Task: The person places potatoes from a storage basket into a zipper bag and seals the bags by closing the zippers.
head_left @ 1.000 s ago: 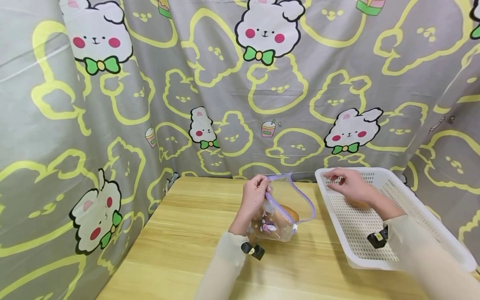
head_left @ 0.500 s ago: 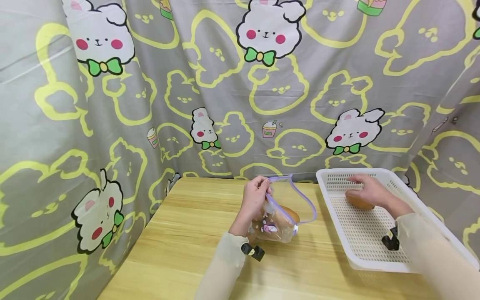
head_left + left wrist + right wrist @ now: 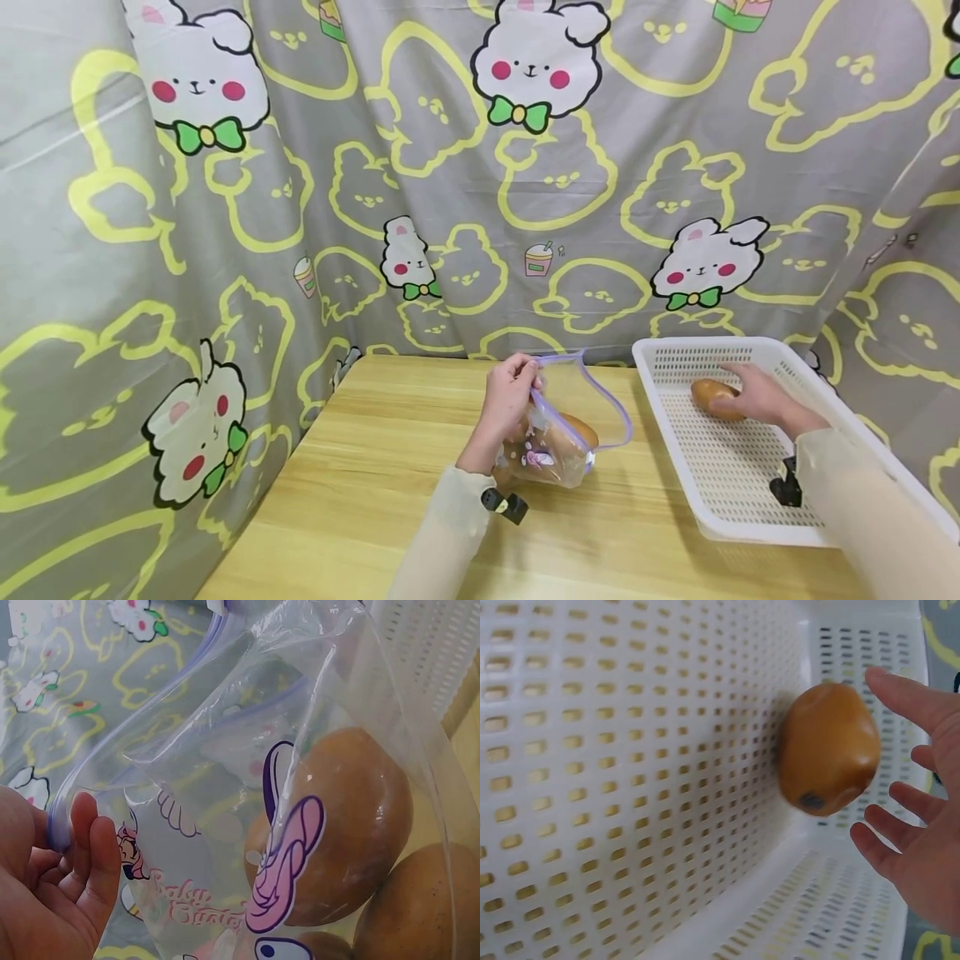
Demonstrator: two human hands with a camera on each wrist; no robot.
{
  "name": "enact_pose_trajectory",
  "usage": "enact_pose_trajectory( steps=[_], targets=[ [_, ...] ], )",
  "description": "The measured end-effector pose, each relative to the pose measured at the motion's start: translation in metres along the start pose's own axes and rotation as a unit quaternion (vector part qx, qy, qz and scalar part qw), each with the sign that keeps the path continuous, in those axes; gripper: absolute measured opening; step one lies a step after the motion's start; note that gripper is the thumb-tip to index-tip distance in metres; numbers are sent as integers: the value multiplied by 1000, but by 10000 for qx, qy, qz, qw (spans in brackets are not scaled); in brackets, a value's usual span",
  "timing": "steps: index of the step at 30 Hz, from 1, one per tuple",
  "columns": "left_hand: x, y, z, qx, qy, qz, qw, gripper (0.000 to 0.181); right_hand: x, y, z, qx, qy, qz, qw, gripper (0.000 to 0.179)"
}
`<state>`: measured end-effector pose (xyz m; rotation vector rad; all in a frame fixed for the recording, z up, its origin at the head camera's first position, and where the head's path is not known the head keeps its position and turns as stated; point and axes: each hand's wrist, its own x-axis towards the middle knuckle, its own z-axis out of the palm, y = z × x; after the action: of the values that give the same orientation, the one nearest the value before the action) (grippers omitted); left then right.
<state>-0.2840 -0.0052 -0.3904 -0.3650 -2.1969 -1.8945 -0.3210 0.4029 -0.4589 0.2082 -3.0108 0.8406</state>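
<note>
My left hand pinches the purple-edged mouth of a clear zip bag printed with small cartoon figures. Several smooth, orange-brown, potato-like ovals lie inside the bag, seen through its plastic in the left wrist view. Over the white basket, my right hand has its fingers spread, with thumb and fingertips close around one more orange-brown oval. That piece has a dark spot at one end and rests on the perforated basket floor.
The white perforated basket stands at the right of the wooden table. A grey curtain with rabbit prints hangs behind and along the left side. Both wrists carry small black cameras.
My right hand has moved right and down within the basket to the near side of the oval, which now shows more fully. The left hand and bag have stayed in place.
</note>
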Motion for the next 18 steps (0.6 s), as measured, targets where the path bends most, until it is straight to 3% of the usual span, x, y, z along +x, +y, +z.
enact_pose_trajectory(
  steps=[14,18],
  targets=[
    [-3,2,-1,-79,19,-116,9999,18,-4,19,14,251,-77,-30,9997,97],
    [-10,22,-4,15,-10,-86,10000,18,-4,19,15,314,-140,54,9994,99]
  ],
)
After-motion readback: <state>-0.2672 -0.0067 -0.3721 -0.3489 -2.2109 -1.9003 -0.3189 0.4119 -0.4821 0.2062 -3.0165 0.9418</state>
